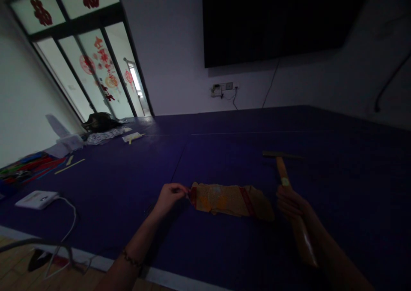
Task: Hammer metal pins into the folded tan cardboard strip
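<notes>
My right hand (290, 201) is wrapped round the wooden handle of a hammer (283, 171). The hammer's dark metal head is up and away from me, over the blue-purple table. A flat brown bundle (231, 200), like folded cloth or paper, lies in front of me with a dark red band near each end and orange patches in its middle. At the bundle's left end, beside the red band, my left hand (171, 195) is closed in a pinch. What sits between those fingertips is too small and dark to make out. The hammer is to the right of the bundle, apart from it.
A white box-shaped device (37, 200) with a white cable rests at the left on the blue-purple table (224, 154). Beyond it are colourful strips (35, 164), pale sticks (69, 166), a white packet (132, 137) and a dark bag (101, 122). A screen (276, 21) hangs on the wall.
</notes>
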Action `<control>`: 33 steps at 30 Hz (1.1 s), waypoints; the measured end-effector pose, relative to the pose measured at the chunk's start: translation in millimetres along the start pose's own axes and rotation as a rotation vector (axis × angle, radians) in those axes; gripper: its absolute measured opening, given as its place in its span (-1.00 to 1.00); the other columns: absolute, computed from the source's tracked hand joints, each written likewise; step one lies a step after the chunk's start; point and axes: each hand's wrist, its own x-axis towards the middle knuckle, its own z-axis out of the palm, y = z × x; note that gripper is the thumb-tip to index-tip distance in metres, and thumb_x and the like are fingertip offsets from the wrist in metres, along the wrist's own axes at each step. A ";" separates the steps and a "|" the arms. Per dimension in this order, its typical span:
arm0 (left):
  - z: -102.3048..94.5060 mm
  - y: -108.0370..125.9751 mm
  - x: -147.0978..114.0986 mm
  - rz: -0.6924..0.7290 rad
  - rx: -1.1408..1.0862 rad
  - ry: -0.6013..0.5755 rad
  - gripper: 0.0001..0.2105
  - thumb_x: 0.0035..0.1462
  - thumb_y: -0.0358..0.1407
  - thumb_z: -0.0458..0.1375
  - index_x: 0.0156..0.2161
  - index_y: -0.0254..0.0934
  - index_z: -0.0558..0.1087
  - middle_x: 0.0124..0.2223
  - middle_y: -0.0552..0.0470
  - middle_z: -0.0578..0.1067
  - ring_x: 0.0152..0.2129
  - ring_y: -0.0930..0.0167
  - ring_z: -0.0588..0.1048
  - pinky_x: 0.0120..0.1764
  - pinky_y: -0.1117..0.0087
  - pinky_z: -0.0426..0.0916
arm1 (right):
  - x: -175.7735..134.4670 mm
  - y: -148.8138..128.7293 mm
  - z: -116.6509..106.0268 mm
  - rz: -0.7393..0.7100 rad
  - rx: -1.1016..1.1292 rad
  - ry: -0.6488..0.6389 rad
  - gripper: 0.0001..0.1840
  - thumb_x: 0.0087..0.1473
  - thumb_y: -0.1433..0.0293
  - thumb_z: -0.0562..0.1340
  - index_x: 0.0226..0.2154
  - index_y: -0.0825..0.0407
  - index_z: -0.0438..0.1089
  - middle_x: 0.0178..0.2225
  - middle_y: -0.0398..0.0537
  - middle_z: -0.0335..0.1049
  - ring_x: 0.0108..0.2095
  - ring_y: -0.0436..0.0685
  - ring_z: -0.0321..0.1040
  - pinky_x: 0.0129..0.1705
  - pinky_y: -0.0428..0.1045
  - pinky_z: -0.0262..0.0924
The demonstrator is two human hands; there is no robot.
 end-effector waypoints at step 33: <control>80.7 -33.5 41.0 -0.572 -0.607 0.005 -0.83 0.00 -0.66 0.05 -0.35 -0.44 0.40 -0.42 -0.03 0.49 -0.51 0.54 0.51 -0.41 0.64 0.43 | -1.8 -2.7 20.3 -0.079 0.039 0.049 -0.56 -0.18 0.29 0.30 -0.67 -0.02 -0.03 -0.83 -0.48 -0.30 -0.85 -0.23 -0.58 -0.89 -0.26 -0.33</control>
